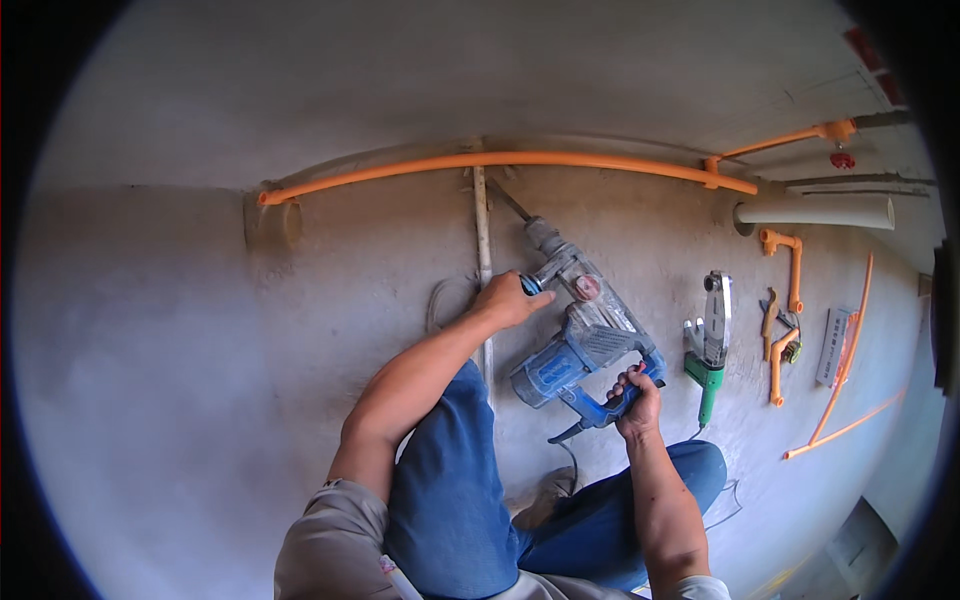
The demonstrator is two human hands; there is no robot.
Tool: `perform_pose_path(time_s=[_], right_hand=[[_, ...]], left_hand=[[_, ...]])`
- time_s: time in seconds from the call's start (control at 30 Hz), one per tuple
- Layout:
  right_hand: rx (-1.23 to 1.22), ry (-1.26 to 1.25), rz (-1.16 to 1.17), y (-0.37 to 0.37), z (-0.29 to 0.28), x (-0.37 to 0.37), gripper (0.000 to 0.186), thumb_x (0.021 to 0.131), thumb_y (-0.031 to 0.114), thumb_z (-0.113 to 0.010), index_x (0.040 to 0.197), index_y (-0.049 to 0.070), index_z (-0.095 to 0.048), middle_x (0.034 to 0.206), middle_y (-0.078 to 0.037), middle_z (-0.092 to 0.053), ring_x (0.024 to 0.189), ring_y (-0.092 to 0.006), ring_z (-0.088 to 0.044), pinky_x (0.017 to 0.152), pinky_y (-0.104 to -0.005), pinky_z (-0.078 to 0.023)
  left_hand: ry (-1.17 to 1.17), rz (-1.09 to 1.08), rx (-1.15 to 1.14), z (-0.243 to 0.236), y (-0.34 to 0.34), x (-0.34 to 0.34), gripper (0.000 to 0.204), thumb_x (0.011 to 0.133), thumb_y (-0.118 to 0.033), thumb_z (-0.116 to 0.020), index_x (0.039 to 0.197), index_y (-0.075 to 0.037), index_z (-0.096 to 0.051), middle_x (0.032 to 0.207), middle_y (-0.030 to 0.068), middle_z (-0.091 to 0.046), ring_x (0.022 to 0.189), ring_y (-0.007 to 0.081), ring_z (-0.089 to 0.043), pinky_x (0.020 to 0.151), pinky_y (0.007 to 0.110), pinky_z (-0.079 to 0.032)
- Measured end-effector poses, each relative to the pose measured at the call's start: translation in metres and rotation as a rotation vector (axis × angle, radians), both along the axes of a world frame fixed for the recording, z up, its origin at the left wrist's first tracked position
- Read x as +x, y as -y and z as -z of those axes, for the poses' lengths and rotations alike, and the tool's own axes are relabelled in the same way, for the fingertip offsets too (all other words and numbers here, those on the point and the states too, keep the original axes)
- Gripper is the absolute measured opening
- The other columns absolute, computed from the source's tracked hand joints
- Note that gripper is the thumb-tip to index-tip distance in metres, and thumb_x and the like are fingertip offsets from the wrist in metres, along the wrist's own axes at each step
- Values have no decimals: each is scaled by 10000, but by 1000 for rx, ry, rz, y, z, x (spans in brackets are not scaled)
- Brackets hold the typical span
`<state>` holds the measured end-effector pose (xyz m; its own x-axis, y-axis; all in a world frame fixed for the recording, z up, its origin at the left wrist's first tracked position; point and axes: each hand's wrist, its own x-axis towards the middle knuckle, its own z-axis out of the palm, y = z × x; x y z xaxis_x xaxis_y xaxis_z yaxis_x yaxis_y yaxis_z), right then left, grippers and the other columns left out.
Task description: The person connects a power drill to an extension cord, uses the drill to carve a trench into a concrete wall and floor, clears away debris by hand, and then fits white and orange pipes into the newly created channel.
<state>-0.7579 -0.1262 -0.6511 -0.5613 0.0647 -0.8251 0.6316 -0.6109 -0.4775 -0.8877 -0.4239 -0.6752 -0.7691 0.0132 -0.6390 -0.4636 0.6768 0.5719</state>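
A blue and grey rotary hammer drill [588, 318] lies across the space before my knees, its long bit slanting up and left. My left hand [510, 300] is wrapped round the side handle near the drill's front. Round the rear handle my right hand [639, 400] is closed, close to the trigger. The bit's tip reaches the foot of the wall, just below a long orange pipe [520, 159] and beside a thin pale conduit [483, 225]. Whether the tip touches the surface, I cannot tell. A dark power cord [567, 437] trails from the rear handle.
Right of the drill lies a green-handled pipe welding tool [711, 350]. Farther right are orange pipe pieces [796, 270], a tape measure [792, 351], a flat box [832, 345] and loose orange rods [845, 370]. A wide white pipe [820, 212] juts out at the far right.
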Motion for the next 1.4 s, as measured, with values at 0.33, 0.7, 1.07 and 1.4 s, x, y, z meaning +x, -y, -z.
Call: perform_pose_path(time_s=[0.33,0.7,1.07,1.4], right_hand=[[-32,-5,-58,-15,22,-7,274,831,116,-626,1102,107,-583,919,-75,-643,707,-207,-610,684,-378,-534],[26,69,-65,-82,31,46,255,802,143,-636,1055,124,-609,886,-51,-641,689,-197,-597,664,-371,-513],[36,-252,-157,-16,-49,12,221,844,80,-667,1029,43,-552,893,-108,-613,741,-233,-619,676,-363,-542],[49,-219,-109,27,-43,-23,245,805,43,-627,1039,-10,-578,862,-126,-626,674,-223,-618,623,-346,-525]], left_hand=[[-32,-49,-65,8,-7,13,765,774,-627,-772,1105,52,-656,1090,273,-708,1047,414,-686,907,446,-548],[99,23,-39,17,-67,62,885,793,-668,-719,1295,45,-563,1228,261,-666,1144,390,-659,973,454,-527],[-134,-38,-2,9,-19,17,564,769,-470,-781,1000,37,-690,927,221,-735,895,351,-721,819,430,-552],[-163,-51,72,9,16,-16,501,763,-470,-755,912,7,-726,890,220,-736,867,333,-731,794,428,-559]])
